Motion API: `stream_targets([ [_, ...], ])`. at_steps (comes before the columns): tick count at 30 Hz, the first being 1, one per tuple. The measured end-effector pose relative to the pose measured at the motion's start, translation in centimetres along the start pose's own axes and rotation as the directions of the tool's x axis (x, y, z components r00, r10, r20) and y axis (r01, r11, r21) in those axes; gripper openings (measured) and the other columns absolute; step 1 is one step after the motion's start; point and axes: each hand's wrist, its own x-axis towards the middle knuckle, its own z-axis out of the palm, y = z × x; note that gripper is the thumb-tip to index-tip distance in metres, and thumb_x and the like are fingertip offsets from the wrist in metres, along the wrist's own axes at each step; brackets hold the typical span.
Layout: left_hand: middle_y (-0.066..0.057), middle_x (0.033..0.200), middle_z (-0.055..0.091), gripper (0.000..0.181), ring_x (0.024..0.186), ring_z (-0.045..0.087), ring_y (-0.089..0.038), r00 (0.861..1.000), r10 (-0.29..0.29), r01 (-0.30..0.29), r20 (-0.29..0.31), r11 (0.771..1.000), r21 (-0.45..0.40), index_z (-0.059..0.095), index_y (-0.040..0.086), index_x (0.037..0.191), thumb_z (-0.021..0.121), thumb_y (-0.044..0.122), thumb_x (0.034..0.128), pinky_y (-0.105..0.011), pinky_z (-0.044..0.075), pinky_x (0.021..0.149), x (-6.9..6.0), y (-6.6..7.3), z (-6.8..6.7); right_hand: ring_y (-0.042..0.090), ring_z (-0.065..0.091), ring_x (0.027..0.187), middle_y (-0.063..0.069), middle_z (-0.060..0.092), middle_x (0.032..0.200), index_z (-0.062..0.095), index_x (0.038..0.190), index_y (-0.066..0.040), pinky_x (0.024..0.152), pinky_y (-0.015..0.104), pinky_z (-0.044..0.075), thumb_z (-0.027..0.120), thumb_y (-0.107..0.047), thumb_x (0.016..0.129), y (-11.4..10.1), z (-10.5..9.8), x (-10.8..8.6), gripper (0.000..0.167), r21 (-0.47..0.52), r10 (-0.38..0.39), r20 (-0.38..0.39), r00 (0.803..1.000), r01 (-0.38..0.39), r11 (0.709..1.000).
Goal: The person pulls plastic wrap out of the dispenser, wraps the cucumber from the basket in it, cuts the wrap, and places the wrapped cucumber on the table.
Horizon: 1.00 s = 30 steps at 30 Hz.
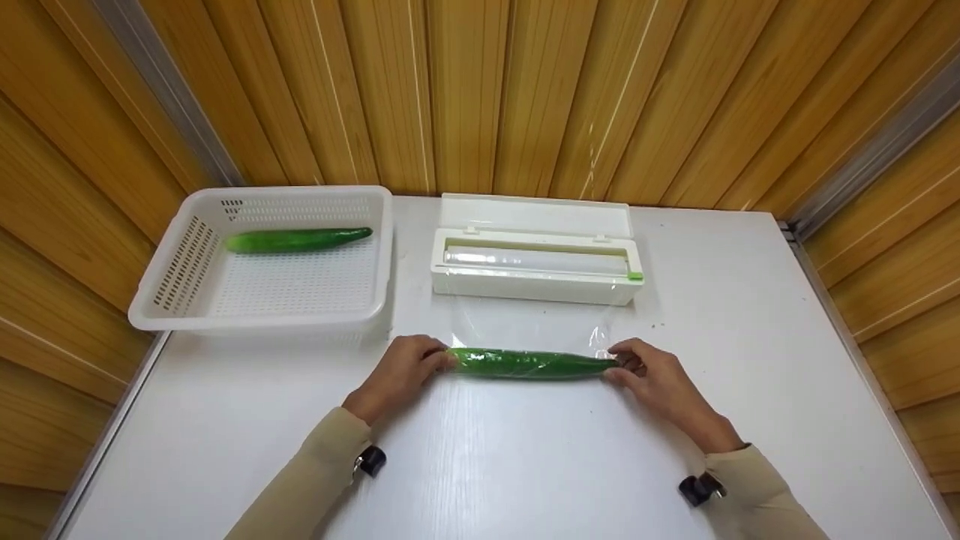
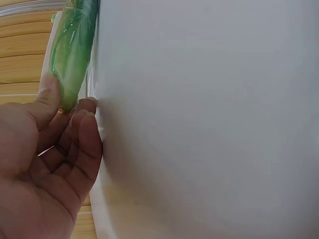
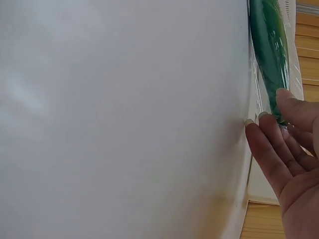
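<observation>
Beige sleeves (image 1: pixel 300 472) lead to left hand (image 1: pixel 405 371) and right hand (image 1: pixel 660 379), fingers curled, pinching opposite ends of a film-covered cucumber (image 1: pixel 532 364) — on or just above the desk (image 1: pixel 525 465), before the cling-film dispenser (image 1: pixel 532 288) — likely firm, light, slick; best held by both ends.

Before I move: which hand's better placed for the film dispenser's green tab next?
Right hand, probably: the green tab sits at the right end of the film dispenser, farther from the left hand. Each holds one end of the film-covered cucumber, though.
</observation>
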Motion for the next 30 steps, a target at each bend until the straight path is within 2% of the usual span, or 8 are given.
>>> stream_targets([
  [4,0.004,0.088,0.071,0.015,0.083,0.062,-0.013,0.998,-0.04,0.037,-0.057,0.998,-0.042,0.085,0.008,0.102,0.077,0.021,0.0989,-0.033,0.052,0.076,0.2,0.1,0.0,0.014,0.066,0.088,-0.003,0.073,0.1,0.073,0.111,-0.007,0.078,0.024,0.054,0.083,-0.006,0.092,0.2,0.1,0.3,0.021,0.017,0.002,-0.023,1.0,-0.002,1.0],
  [8,0.001,0.094,0.074,0.02,0.089,0.066,-0.016,0.989,-0.088,0.071,-0.121,0.988,-0.139,0.084,0.005,0.11,0.084,0.016,0.0932,-0.033,0.054,0.08,0.7,0.2,0.0,0.015,0.065,0.093,-0.004,0.073,0.104,0.075,0.111,-0.008,0.083,0.026,0.053,0.081,-0.009,0.094,0.3,0.1,0.7,0.017,0.013,0.014,-0.029,0.999,-0.013,1.0],
  [13,-0.001,0.104,0.076,0.019,0.092,0.069,-0.019,0.983,-0.055,0.022,-0.174,0.983,-0.184,0.081,0.007,0.114,0.081,0.01,0.0954,-0.035,0.057,0.083,1.3,0.4,0.2,0.015,0.064,0.088,-0.003,0.073,0.1,0.076,0.112,-0.008,0.078,0.025,0.053,0.076,-0.015,0.1,0.4,0.3,1.2,0.014,0.054,0.055,-0.02,0.998,-0.054,0.997],
  [15,-0.002,0.105,0.076,0.017,0.093,0.07,-0.02,0.983,-0.038,0.005,-0.178,0.984,-0.18,0.081,0.006,0.114,0.078,0.011,0.0979,-0.036,0.057,0.084,1.5,0.4,0.3,0.015,0.063,0.083,-0.003,0.071,0.095,0.077,0.112,-0.008,0.074,0.025,0.051,0.074,-0.016,0.101,0.4,0.4,1.4,0.014,0.071,0.076,-0.017,0.997,-0.074,0.995],
  [18,-0.004,0.105,0.074,0.025,0.095,0.071,-0.021,0.987,-0.022,-0.004,-0.159,0.987,-0.162,0.079,0.002,0.12,0.08,0.012,0.0969,-0.037,0.059,0.085,1.7,0.3,0.3,0.015,0.06,0.078,-0.002,0.067,0.088,0.077,0.113,-0.007,0.069,0.026,0.05,0.072,-0.019,0.103,0.5,0.4,1.7,0.016,0.08,0.11,-0.011,0.994,-0.109,0.991],
  [23,-0.007,0.104,0.073,0.033,0.093,0.072,-0.022,0.99,-0.003,-0.014,-0.138,0.992,-0.124,0.078,0.001,0.122,0.085,0.006,0.09,-0.037,0.06,0.083,2.0,0.1,0.4,0.017,0.061,0.078,0.002,0.066,0.093,0.076,0.121,-0.002,0.066,0.025,0.051,0.069,-0.018,0.105,0.5,0.3,2.0,0.024,0.085,0.15,-0.005,0.989,-0.149,0.985],
  [27,-0.008,0.105,0.075,0.029,0.096,0.07,-0.022,0.989,-0.033,0.015,-0.143,0.992,-0.128,0.079,0.001,0.12,0.082,0.002,0.0911,-0.037,0.057,0.086,2.3,-0.1,0.7,0.017,0.061,0.083,0.003,0.065,0.098,0.071,0.132,0.002,0.07,0.025,0.051,0.075,-0.016,0.101,0.7,0.3,2.2,0.036,0.048,0.117,0.008,0.993,-0.117,0.992],
  [30,-0.007,0.107,0.075,0.028,0.098,0.068,-0.022,0.987,-0.065,0.043,-0.147,0.988,-0.15,0.079,0.001,0.12,0.081,0.002,0.0921,-0.038,0.056,0.088,2.5,-0.1,0.7,0.016,0.06,0.086,0.002,0.066,0.1,0.071,0.133,0.001,0.072,0.024,0.05,0.08,-0.015,0.096,1.0,0.4,2.3,0.041,0.023,0.088,0.006,0.996,-0.088,0.996],
])
